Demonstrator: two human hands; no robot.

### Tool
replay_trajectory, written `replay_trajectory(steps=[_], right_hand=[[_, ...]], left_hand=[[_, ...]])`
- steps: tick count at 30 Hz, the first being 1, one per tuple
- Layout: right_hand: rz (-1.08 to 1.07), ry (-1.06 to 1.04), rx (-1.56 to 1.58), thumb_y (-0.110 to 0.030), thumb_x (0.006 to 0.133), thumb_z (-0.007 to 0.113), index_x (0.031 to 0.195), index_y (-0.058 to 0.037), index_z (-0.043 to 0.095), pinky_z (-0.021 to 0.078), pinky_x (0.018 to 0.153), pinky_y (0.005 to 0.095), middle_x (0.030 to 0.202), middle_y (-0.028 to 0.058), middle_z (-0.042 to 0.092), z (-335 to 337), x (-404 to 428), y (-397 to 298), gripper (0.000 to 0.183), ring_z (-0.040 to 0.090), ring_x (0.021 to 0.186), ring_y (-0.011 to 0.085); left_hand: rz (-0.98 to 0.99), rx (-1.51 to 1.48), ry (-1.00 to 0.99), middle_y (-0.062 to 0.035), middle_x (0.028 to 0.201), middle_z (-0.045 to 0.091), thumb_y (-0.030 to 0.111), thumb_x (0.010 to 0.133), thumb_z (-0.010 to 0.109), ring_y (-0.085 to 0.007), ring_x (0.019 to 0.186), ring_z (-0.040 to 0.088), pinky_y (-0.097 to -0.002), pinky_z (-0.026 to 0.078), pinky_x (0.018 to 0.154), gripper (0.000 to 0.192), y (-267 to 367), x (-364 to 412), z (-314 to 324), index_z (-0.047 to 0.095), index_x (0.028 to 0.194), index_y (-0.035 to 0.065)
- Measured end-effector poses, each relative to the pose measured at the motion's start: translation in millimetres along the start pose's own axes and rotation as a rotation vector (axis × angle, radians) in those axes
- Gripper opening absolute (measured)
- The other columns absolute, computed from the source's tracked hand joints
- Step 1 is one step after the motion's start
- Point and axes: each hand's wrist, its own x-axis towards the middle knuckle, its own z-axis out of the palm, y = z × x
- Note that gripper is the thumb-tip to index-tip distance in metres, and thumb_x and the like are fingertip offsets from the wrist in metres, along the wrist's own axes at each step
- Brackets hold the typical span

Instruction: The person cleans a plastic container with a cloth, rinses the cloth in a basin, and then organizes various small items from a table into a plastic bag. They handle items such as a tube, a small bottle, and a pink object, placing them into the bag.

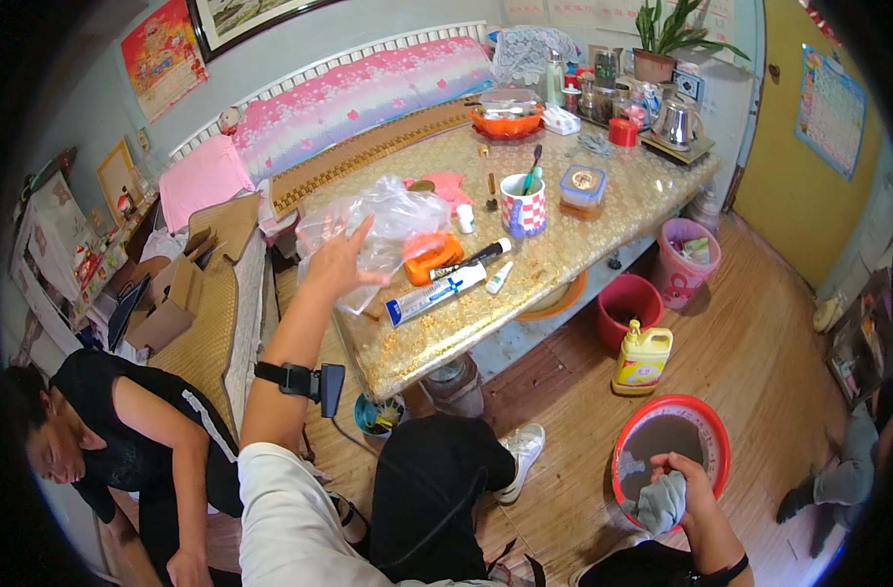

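My left hand (337, 265) reaches over the near left end of the table with fingers spread, against a clear plastic bag (387, 209); whether it touches the bag I cannot tell. Right of the bag lie an orange plastic object (431, 257), a black tube (483, 255) with a white cap, a blue-and-white toothpaste-like tube (437, 293) and a small white dropper-tipped bottle (499, 279). Low on the right, my right hand (692, 477) grips a bunched grey cloth (659, 502) above the near rim of a red basin (724, 440) holding murky water.
A checkered cup (523, 209) with toothbrushes and a lidded food box (582, 187) stand on the patterned tablecloth (417, 345). A yellow jug (643, 359), a red bucket (626, 304) and a pink bin (687, 268) are on the floor. At left, another person (145, 440) bends down.
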Motion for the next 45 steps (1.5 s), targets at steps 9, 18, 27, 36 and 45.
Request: replay_trajectory(steps=[9, 18, 27, 36, 45], right_hand=[[0.031, -0.001, 0.081, -0.022, 0.089, 0.047, 0.098, 0.0036, 0.056, 0.0505, 0.058, 0.0341, 0.072, 0.0124, 0.058, -1.8, 4.0, 4.6, 0.028, 0.059, 0.06, 0.0226], [-0.108, -0.054, -0.045, -0.02, 0.086, 0.051, 0.096, 0.0002, 0.058, 0.0495, 0.059, 0.0283, 0.073, 0.0093, 0.06, 3.9, -3.9, -0.2, 0.024, 0.058, 0.063, 0.0173], [-0.151, -0.235, 0.125, -0.005, 0.084, 0.054, 0.107, 0.0001, 0.055, 0.0514, 0.068, 0.0284, 0.089, 0.0123, 0.063, 4.0, -25.6, -19.5, 0.023, 0.062, 0.075, 0.0171], [-0.073, -0.313, -0.258, -0.026, 0.084, 0.061, 0.131, -0.0023, 0.038, 0.0449, 0.064, 0.0214, 0.098, 0.0122, 0.065, 9.8, 14.1, -40.4, 0.057, 0.053, 0.068, 0.0076], [0.1, -0.065, 0.342, -0.038, 0.088, 0.053, 0.117, -0.0005, 0.05, 0.0478, 0.086, 0.0426, 0.107, 0.0157, 0.06, -1.7, 196.0, 32.7, 0.047, 0.061, 0.093, 0.0303]], left_hand=[[-0.64, -0.248, -0.207, -0.0231, 0.111, 0.056, 0.017, 0.083, 0.05, -0.0366, 0.083, 0.06, -0.0464, 0.048, 0.074, 0.029, -54.6, 29.7, 44.2, 0.056, 0.109, 0.0047], [-0.559, -0.378, 0.354, -0.0233, 0.085, 0.061, 0.02, 0.081, 0.049, -0.0395, 0.079, 0.059, -0.046, 0.046, 0.068, 0.025, -66.6, 127.7, -84.1, 0.059, 0.087, -0.0018], [-0.279, -1.377, -0.328, -0.0118, 0.088, 0.064, 0.013, 0.083, 0.049, -0.0192, 0.073, 0.062, -0.031, 0.05, 0.063, 0.029, 96.9, 153.3, -192.0, 0.057, 0.106, -0.0024], [-0.366, -1.634, -0.831, -0.0121, 0.089, 0.058, 0.01, 0.075, 0.06, -0.0197, 0.076, 0.059, -0.0312, 0.051, 0.049, 0.041, 328.5, 79.1, -142.7, 0.046, 0.112, 0.0004], [-0.164, -1.31, -0.789, -0.0243, 0.099, 0.059, 0.024, 0.071, 0.066, -0.0361, 0.089, 0.061, -0.0447, 0.047, 0.079, 0.049, 466.5, -10.1, -58.3, 0.049, 0.109, -0.003]])
